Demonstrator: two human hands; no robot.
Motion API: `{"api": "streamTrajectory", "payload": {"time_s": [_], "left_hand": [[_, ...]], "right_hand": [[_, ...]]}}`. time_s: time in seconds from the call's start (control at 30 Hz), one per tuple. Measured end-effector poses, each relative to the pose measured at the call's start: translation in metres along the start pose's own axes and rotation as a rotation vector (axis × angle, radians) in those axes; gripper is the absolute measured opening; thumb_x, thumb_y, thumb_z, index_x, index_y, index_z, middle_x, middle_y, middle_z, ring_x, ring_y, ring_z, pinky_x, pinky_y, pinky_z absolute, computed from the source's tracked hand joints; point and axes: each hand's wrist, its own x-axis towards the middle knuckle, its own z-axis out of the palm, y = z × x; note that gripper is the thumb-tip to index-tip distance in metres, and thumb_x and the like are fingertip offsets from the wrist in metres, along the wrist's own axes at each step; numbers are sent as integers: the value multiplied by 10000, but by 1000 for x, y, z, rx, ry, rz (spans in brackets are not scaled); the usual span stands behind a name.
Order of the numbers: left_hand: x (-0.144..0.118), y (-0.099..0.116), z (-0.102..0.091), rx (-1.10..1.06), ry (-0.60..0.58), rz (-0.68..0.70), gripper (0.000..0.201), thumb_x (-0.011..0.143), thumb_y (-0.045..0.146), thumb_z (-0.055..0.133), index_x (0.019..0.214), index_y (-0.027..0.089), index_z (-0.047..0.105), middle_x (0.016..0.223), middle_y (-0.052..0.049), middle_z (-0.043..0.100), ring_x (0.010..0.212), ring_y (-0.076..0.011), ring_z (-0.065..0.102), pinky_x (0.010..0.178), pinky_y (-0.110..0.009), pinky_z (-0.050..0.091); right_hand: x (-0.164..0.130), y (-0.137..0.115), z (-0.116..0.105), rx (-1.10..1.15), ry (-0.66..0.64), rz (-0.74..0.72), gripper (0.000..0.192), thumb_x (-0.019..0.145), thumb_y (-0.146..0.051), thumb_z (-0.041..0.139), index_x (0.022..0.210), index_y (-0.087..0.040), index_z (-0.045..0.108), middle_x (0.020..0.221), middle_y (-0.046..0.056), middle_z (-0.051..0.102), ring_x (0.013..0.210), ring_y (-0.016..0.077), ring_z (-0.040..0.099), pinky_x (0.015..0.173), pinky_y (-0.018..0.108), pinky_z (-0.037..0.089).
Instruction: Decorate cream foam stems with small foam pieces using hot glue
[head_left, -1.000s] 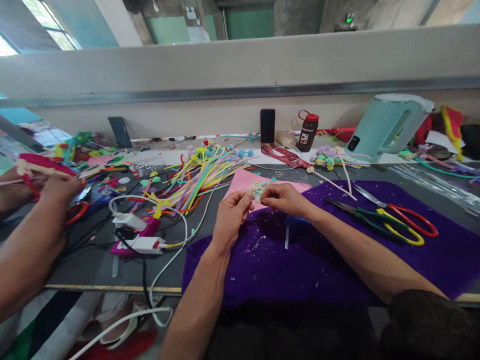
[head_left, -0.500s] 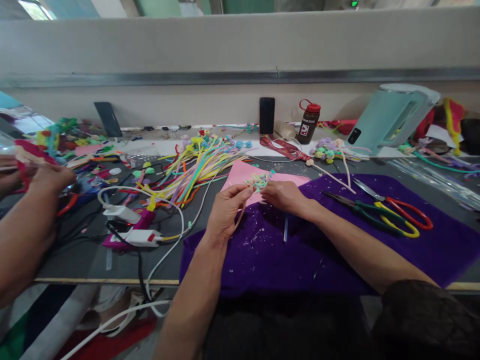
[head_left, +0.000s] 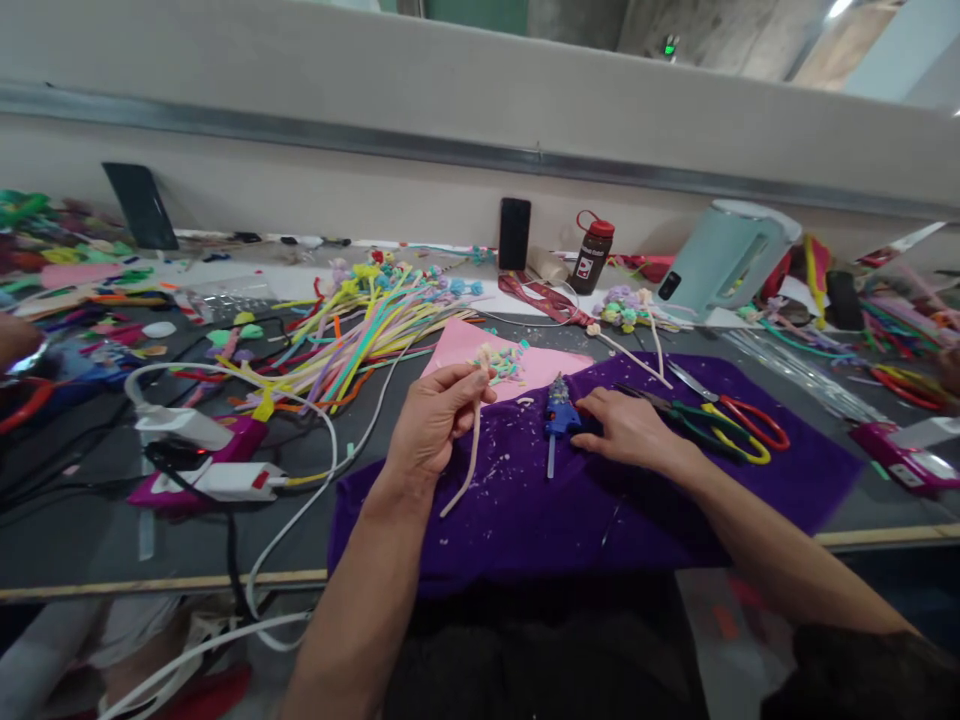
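Left hand (head_left: 431,425) pinches a pale pipe-cleaner stem (head_left: 471,440) near its top, fingers closed round it, the tail drooping over the purple cloth (head_left: 525,520). Right hand (head_left: 630,430) lies on the cloth with fingers spread loosely, fingertips just beside the blue glue gun (head_left: 555,415), gripping nothing. Judging by the small pastel blossom cluster (head_left: 510,362) lying on the pink sheet (head_left: 465,345), some pieces are made; the stem itself looks bare. Scissors (head_left: 731,420) lie toward the cloth's right edge. Coloured stems (head_left: 360,335) heap at the table's middle; a bottle (head_left: 590,252) and kettle (head_left: 720,258) stand along its far edge, against a grey wall.
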Motion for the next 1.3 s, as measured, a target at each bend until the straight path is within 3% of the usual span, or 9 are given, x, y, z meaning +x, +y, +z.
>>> {"api": "streamTrajectory", "payload": {"time_s": [0.1,0.2,0.27,0.37,0.5,0.67,0.83,1.07,1.3], "left_hand": [[0,-1,0,15,-4,1,199,635,302,680,725,129,646,569,-1,607,324,4,345,289,-130,186],[1,-2,0,17,-2,-17,224,637,315,682,750,126,638,593,-2,611,333,-3,387,287,-124,213],[1,-1,0,9,-1,-34,232,628,314,692,740,122,628,595,0,606,335,-4,398,287,-120,228],[1,-1,0,3,0,-49,241,613,320,704,696,118,601,592,1,604,326,-2,393,279,-118,234],[0,-1,1,-9,-8,-89,261,607,333,708,672,121,571,592,0,603,318,-5,389,272,-116,237],[0,-3,0,-48,-51,-120,251,620,337,697,648,119,575,550,17,575,316,3,371,285,-117,231],[0,-5,-2,-92,-84,-107,232,651,336,674,667,118,595,585,18,574,339,9,370,313,-121,243],[-1,-6,0,-57,-100,-111,235,670,335,661,722,110,621,593,-2,589,336,2,380,304,-125,232],[-1,-9,4,57,-41,-66,240,635,335,687,649,122,578,572,10,594,349,-11,413,316,-128,270]], "right_hand": [[1,-3,8,-13,-7,17,404,743,-437,556,1033,-156,570,939,112,579,889,231,541,721,297,392],[6,4,6,154,14,53,307,737,-381,554,955,-170,601,875,72,599,795,197,558,687,285,393],[6,11,1,385,69,85,273,731,-369,549,914,-177,612,844,50,609,754,187,560,673,289,395],[2,18,-8,935,152,120,295,735,-366,514,930,-162,600,837,59,618,755,202,574,659,306,420],[-3,4,-21,1468,165,115,379,741,-387,454,1015,-154,573,853,100,614,715,221,585,557,311,440],[-2,-30,-29,1569,134,56,337,762,-415,478,986,-190,590,763,80,611,577,185,547,462,288,403],[-5,-50,-16,1622,128,-28,394,758,-478,484,1000,-185,587,758,86,596,581,191,546,464,296,408],[-15,-47,3,1679,154,-43,403,736,-498,520,982,-186,590,836,101,585,587,186,538,506,317,421],[-21,-44,-4,1669,141,-120,347,766,-419,508,1020,-189,563,860,85,588,579,168,543,533,306,414]]}}
